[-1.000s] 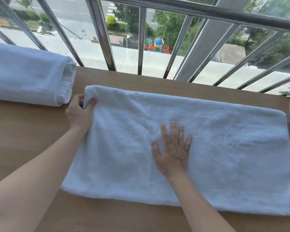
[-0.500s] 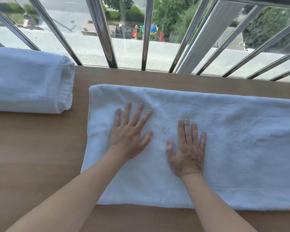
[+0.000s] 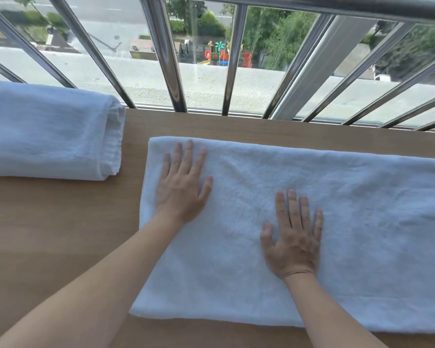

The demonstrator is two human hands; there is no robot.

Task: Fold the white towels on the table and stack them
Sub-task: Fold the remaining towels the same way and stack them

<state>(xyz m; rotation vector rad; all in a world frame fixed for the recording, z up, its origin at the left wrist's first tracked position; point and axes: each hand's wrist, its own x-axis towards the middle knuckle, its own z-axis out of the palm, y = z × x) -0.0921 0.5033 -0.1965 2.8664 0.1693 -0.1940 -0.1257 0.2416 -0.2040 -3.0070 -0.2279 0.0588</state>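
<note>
Hands first: our left hand [image 3: 181,187] was lying flat, fingers straight and a bit spread, on the far left part of the white towel [image 3: 362,222]. Our right hand [image 3: 293,243] was flat too, palm down nearer the middle and closer to us. Neither was gripping anything, both just pressing on the cloth.

What had changed: a second earlier the left hand had been pinching the towel's far left corner, fingers curled round the edge. By this point it had let go and gone flat, first close to the right hand, then out toward that left end. The right hand had hardly shifted. We read that as smoothing, so the corner-tugging looked done and the cloth was being pressed out before the next fold.

The towel lay as a long strip across the wooden surface [image 3: 48,234], left edge squared up, right end running out of view. It looked doubled over already, though we couldn't count the layers. Off to the left, apart from it, sat a folded towel [image 3: 48,129] near the metal railing [image 3: 166,54], probably the start of the stack.

Our guess for what was left: fold the strip across its length, then carry it onto the folded one. Terry is floppy, so the edges could slip out of line if lifted by one corner
</note>
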